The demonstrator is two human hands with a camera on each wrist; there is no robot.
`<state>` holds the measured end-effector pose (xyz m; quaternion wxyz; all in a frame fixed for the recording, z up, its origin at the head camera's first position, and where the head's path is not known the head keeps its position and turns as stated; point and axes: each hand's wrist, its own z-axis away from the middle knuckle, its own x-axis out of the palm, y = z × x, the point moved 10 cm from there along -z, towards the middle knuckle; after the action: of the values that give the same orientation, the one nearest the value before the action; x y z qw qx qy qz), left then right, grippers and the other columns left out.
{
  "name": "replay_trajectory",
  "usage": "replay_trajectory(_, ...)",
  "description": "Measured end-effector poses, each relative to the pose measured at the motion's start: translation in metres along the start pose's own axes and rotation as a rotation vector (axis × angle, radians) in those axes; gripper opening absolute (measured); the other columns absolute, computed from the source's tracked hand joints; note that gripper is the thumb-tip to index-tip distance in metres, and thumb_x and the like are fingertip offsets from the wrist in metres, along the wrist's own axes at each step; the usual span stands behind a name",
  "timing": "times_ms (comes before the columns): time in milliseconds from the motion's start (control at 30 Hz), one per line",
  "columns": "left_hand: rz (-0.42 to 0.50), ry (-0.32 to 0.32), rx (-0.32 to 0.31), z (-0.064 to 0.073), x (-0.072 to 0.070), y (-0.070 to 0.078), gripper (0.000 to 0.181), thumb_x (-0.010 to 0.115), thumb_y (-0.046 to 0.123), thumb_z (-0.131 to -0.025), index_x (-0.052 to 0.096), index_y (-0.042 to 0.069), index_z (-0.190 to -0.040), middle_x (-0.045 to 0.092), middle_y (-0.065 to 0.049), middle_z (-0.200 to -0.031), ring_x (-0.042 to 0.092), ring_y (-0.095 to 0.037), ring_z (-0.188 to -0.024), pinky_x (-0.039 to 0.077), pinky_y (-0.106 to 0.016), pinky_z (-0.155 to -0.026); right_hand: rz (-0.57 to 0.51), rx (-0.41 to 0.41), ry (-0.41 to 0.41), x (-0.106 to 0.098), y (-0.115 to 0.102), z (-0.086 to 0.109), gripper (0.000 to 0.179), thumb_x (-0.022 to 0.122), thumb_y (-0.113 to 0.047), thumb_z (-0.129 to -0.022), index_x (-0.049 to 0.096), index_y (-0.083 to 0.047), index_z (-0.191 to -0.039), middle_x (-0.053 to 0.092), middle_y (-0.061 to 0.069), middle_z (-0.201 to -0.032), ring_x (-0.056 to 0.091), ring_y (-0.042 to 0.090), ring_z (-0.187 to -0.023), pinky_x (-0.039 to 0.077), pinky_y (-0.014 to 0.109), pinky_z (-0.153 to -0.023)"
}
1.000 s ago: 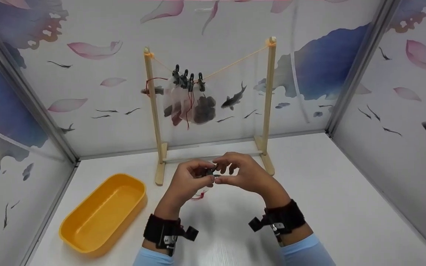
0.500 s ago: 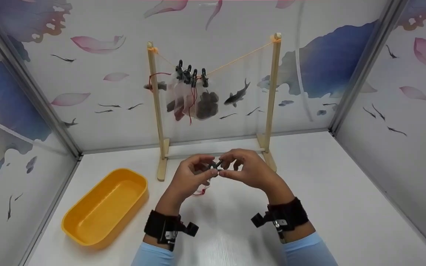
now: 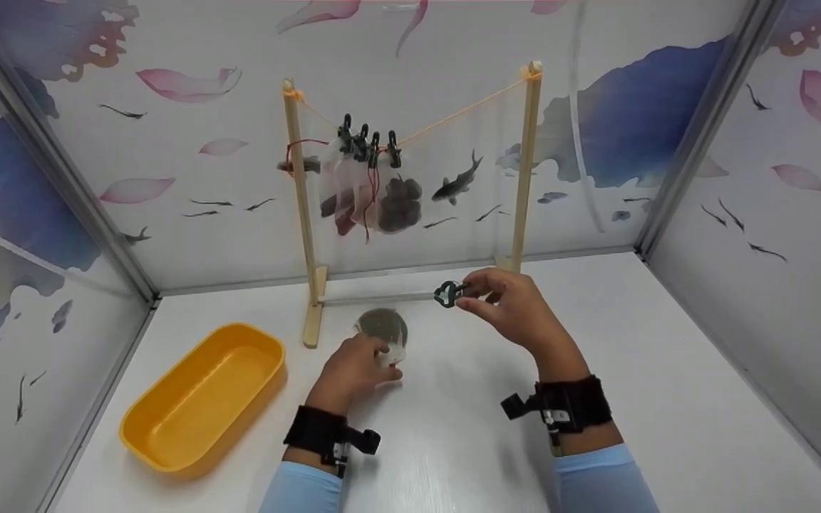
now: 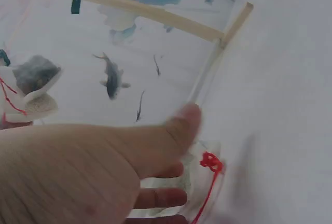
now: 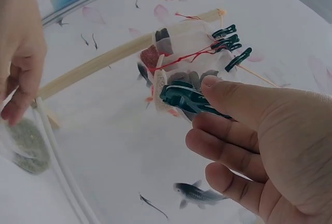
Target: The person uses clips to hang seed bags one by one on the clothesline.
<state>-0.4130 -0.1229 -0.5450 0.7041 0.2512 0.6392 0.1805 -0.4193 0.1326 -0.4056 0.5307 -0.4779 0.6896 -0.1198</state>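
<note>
My right hand (image 3: 514, 306) pinches a dark green clothespin (image 3: 446, 293) between thumb and fingers, raised over the table near the rack; in the right wrist view the clothespin (image 5: 181, 97) points away from the palm. My left hand (image 3: 353, 367) is low at a small sheer drawstring pouch (image 3: 384, 324) lying on the table, with greenish-dark contents. Its thumb stands apart and its fingers reach at the pouch's near end. In the left wrist view a red drawstring (image 4: 210, 163) shows just beyond the left fingers, which look fairly straight.
A wooden rack with posts (image 3: 522, 171) holds a sagging orange line (image 3: 460, 114). Several clothespins (image 3: 373, 149) hang filled sheer pouches (image 3: 400, 205) on its left part. An orange-yellow tray (image 3: 200, 399) stands on the table at left. Printed walls enclose the back and sides.
Both hands were together at the clothespin; they have parted. The right hand has carried the clothespin right and up, while the left has dropped to the pouch, which is now in plain sight.
</note>
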Motion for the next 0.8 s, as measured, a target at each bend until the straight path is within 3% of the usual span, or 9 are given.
replay_trajectory(167,-0.126,0.084,0.043,0.001,-0.001,-0.001,0.042,0.104,0.021,-0.081,0.085,0.005,-0.115,0.074,-0.012,-0.117,0.070,-0.033,-0.114,0.061,-0.053,-0.098,0.003,-0.004,0.028,-0.007,0.002,0.000,0.026,0.087,-0.020,-0.102,0.081,-0.007,-0.123,0.088,0.004,-0.110,0.083,0.022,-0.103,0.065,0.035,-0.089)
replay_trajectory(367,-0.159,0.121,0.054,0.004,-0.006,0.006,0.021,0.100,0.013,-0.086,0.088,0.005,-0.101,0.081,-0.009,-0.104,0.077,-0.031,-0.100,0.065,-0.049,-0.089,0.005,-0.007,0.029,-0.005,0.003,0.000,0.021,0.086,-0.019,-0.103,0.082,-0.008,-0.120,0.087,0.003,-0.109,0.081,0.020,-0.098,0.064,0.032,-0.086)
replay_trajectory(433,-0.175,0.118,0.074,0.006,-0.006,0.009,0.009,0.094,0.009,-0.090,0.086,0.005,-0.093,0.080,-0.008,-0.094,0.075,-0.027,-0.090,0.064,-0.046,-0.082,0.010,-0.004,0.029,-0.003,0.004,0.000,0.018,0.086,-0.019,-0.103,0.083,-0.009,-0.119,0.087,0.002,-0.108,0.080,0.018,-0.095,0.063,0.031,-0.084)
replay_trajectory(500,-0.175,0.114,0.096,0.007,-0.006,0.012,0.009,0.088,0.005,-0.093,0.083,0.006,-0.087,0.077,-0.006,-0.086,0.069,-0.023,-0.081,0.061,-0.043,-0.076,0.007,-0.001,0.032,-0.003,0.005,0.000,0.016,0.085,-0.019,-0.103,0.085,-0.010,-0.116,0.087,0.001,-0.107,0.079,0.017,-0.093,0.062,0.031,-0.083)
replay_trajectory(633,-0.166,0.094,0.095,0.008,-0.005,0.010,0.014,0.081,0.010,-0.101,0.077,0.009,-0.088,0.070,-0.002,-0.084,0.061,-0.019,-0.077,0.056,-0.041,-0.074,-0.015,-0.002,0.042,-0.004,0.007,0.000,0.011,0.085,-0.017,-0.104,0.086,-0.011,-0.112,0.087,0.003,-0.104,0.079,0.016,-0.092,0.061,0.029,-0.081)
replay_trajectory(800,-0.119,0.112,0.085,0.005,-0.010,0.003,0.013,0.074,0.020,-0.109,0.074,0.012,-0.098,0.071,-0.003,-0.092,0.063,-0.019,-0.084,0.055,-0.042,-0.079,-0.067,0.005,0.067,-0.007,0.008,0.000,0.007,0.085,-0.014,-0.103,0.086,-0.011,-0.109,0.087,0.003,-0.101,0.080,0.017,-0.091,0.060,0.024,-0.079)
